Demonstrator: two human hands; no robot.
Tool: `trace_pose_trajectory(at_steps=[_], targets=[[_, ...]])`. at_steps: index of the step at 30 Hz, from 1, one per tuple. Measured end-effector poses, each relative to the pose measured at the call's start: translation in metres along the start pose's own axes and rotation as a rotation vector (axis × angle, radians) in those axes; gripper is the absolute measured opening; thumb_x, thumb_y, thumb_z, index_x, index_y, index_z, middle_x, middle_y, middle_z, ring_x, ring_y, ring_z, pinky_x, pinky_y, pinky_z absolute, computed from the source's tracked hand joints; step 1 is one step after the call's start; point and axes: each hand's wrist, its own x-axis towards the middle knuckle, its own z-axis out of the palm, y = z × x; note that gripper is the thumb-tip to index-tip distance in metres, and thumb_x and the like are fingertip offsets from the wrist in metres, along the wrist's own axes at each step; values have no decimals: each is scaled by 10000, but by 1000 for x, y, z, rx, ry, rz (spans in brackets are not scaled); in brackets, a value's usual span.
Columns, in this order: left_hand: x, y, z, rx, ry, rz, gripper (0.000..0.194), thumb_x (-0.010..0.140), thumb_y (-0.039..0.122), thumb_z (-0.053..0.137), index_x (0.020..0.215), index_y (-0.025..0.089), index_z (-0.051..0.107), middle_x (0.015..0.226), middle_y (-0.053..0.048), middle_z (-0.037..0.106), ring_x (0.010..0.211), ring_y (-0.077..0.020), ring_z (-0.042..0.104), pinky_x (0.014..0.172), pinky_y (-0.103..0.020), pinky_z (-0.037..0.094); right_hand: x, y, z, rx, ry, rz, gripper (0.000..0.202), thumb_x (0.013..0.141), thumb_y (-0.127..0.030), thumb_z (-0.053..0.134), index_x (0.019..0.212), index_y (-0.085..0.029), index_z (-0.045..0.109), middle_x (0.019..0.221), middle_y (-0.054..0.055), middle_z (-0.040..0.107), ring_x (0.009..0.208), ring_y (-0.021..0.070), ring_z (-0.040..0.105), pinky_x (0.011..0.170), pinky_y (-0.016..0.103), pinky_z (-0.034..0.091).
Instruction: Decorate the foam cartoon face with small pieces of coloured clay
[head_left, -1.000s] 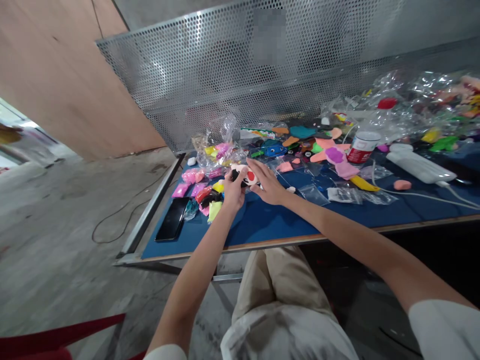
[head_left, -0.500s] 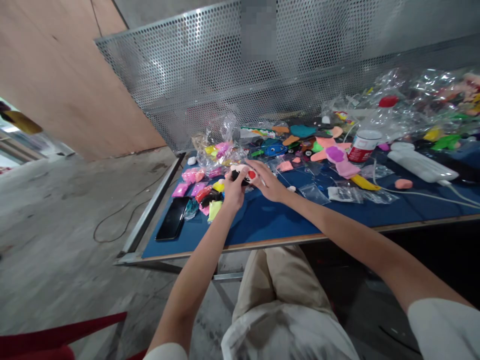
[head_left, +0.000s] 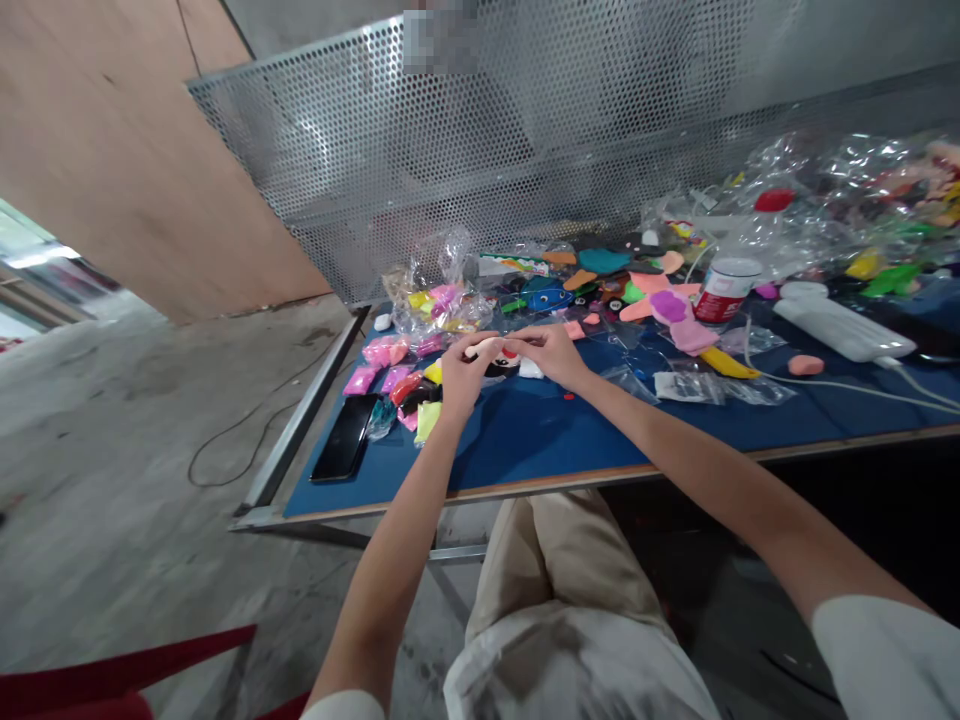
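Note:
Between my hands is a small rounded figure (head_left: pixel 501 362) in white, black and red, apparently of modelling clay. My left hand (head_left: pixel 466 368) is closed round its left side, the thumb lying on top. On the figure's upper right, beside a red spot, the fingers of my right hand (head_left: pixel 551 352) are pinched; fingers cover part of the figure. A white piece (head_left: pixel 531 369) shows just under my right hand. A tiny red bit (head_left: pixel 568 397) lies on the blue tabletop (head_left: pixel 540 440) close to my right wrist. Pink, red and yellow packets (head_left: pixel 405 385) sit left of my left hand.
A black phone (head_left: pixel 345 437) lies at the table's left end. Rightward are a red-and-white jar (head_left: pixel 726 290), a white power bank (head_left: pixel 844 325) with cable, and coloured clay shapes (head_left: pixel 675 305). A perforated metal panel (head_left: pixel 450 140) stands behind; plastic wrappers crowd the back.
The figure has turned in my hands. My right hand has shifted slightly right, its fingers now bent in at the figure's top. The white piece and tiny red bit now show.

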Motion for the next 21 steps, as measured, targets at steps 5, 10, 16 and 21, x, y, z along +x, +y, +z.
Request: trace_pose_trajectory(at_steps=[5,10,16,21], targets=[[2,-5,0,-173,29,-150,373,701,473,892,936,208,776,887,-32,756,794,-166,695,712,-272,548,4,0,-8,33,-54,34,516,815,-639,769,1087,-203,818,1029,80,828,843,225,758,728,352,630],[-3,2,3,-121,-19,-86,353,725,462,900,974,229,814,967,-58,793,912,-204,722,748,-272,559,4,-6,-14,-62,-73,-58,470,837,-654,754,937,-200,824,965,83,825,872,235,751,762,357,616],[-7,10,2,-8,-26,9,193,756,378,895,864,220,864,828,-29,797,786,-195,691,740,-279,529,3,-13,-21,-136,-95,-134,463,892,-636,712,1103,-234,803,1014,63,820,927,232,756,787,350,601],[-7,9,3,-4,-57,44,218,809,418,852,922,233,872,890,-35,816,835,-203,710,797,-295,541,3,-9,-21,-160,-128,-183,432,933,-597,680,1114,-225,807,1096,79,818,972,246,757,799,355,599]])
